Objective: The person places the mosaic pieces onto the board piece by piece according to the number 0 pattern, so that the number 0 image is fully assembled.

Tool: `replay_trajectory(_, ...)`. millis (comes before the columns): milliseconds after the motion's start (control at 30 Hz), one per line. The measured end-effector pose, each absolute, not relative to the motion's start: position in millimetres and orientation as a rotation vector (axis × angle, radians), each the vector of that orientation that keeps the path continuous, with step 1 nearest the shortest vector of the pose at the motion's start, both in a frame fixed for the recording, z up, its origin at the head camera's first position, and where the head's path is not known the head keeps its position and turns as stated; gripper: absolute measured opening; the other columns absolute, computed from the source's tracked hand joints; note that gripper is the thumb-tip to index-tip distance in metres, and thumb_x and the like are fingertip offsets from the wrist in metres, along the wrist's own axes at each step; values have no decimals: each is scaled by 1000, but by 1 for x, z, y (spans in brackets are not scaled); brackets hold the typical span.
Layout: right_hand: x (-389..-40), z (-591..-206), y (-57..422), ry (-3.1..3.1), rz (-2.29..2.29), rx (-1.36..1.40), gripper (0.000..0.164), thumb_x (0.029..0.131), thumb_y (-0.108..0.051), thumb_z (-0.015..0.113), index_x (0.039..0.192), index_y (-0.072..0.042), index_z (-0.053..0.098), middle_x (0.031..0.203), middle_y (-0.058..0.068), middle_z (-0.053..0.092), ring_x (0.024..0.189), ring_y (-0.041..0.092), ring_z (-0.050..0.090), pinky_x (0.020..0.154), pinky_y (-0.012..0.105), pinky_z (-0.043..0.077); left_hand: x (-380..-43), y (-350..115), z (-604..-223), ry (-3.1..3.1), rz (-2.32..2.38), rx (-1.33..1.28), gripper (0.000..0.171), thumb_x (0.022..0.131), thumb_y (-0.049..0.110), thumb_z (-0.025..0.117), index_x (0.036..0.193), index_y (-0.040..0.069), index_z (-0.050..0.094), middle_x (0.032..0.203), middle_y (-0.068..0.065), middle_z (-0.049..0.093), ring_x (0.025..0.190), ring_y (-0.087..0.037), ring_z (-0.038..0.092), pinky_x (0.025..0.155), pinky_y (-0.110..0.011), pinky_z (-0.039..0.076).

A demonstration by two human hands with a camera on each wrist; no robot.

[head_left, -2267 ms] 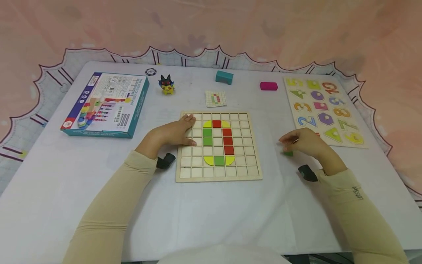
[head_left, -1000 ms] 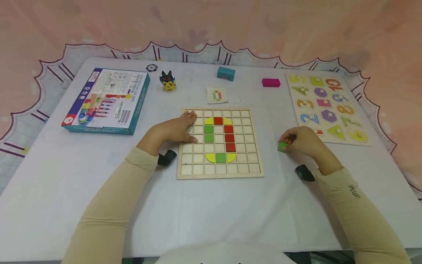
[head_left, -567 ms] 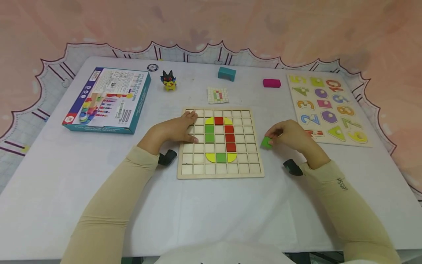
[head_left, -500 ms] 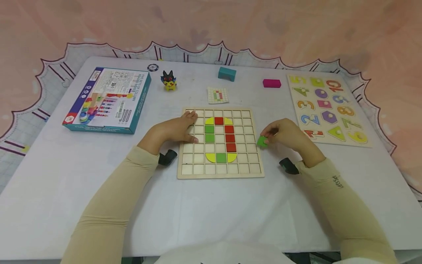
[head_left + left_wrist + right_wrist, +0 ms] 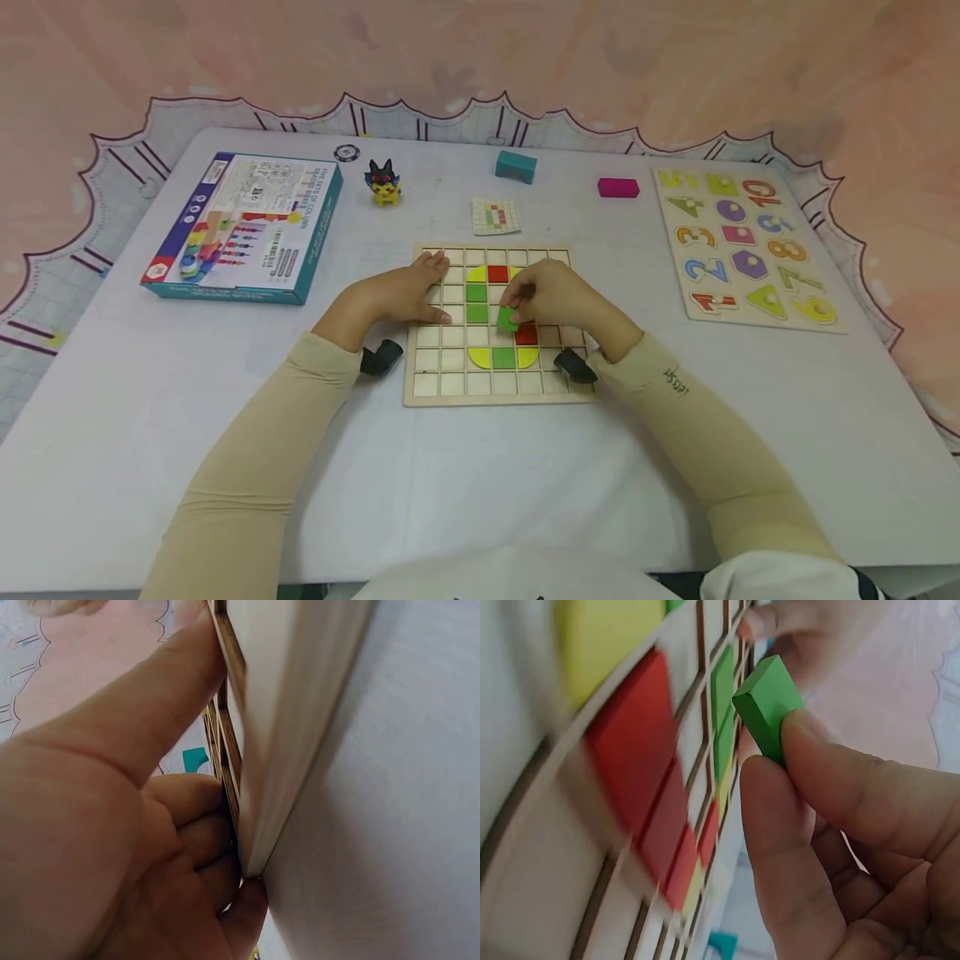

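My right hand (image 5: 562, 296) pinches a small green square tile (image 5: 506, 319) between thumb and fingertips, above the middle of a wooden grid board (image 5: 427, 385). In the right wrist view that green tile (image 5: 772, 701) is tilted and apart from the board. Red tiles (image 5: 634, 750), green tiles (image 5: 476, 302) and yellow quarter-round tiles (image 5: 478, 357) sit in the grid's cells; my right hand covers part of the pattern's right side. My left hand (image 5: 401, 294) rests on the board's left edge with fingers spread, its thumb lying on top in the left wrist view (image 5: 150, 697).
A small pattern card (image 5: 495, 217) lies behind the board. Further back are a toy figure (image 5: 383, 183), a teal block (image 5: 516, 167) and a magenta block (image 5: 618, 188). A flat box (image 5: 243, 229) lies left, a number puzzle (image 5: 750, 250) right.
My right hand has picked up the green tile from the table at right and carried it left over the board. My left hand has stayed on the board's left edge.
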State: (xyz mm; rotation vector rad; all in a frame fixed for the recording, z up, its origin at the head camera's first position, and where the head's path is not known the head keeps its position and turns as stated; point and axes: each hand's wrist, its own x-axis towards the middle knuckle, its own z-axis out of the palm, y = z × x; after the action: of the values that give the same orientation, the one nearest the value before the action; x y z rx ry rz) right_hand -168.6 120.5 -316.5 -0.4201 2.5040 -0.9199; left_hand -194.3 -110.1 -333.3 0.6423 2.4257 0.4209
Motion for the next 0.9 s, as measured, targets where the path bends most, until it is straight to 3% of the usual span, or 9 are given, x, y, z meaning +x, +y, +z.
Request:
replay_trajectory(300, -171, -323, 88, 2420, -878, -486, 13, 76, -2, 72, 89, -5, 71, 83, 4, 65, 79, 15, 55, 73, 24, 47, -193, -110, -332, 2425, 430, 652, 92, 86, 39, 62, 147, 1, 5, 155, -14, -5, 142, -29, -7, 116, -44, 5)
replay_trajectory(700, -169, -327, 76, 2433, -734, -523, 15, 76, -1, 71, 90, -7, 72, 83, 3, 65, 80, 15, 55, 73, 23, 47, -194, -112, -332, 2433, 431, 680, 90, 86, 36, 63, 147, -1, 8, 154, -16, -2, 142, -30, -7, 116, -44, 6)
replay_trajectory(900, -168, -328, 76, 2451, -709, -557, 8, 76, -4, 72, 83, -8, 71, 77, 3, 62, 74, 14, 52, 68, 23, 44, -194, -113, -334, 2423, 440, 673, 91, 86, 37, 62, 147, 0, 5, 154, -15, -5, 142, -30, -7, 116, -44, 5)
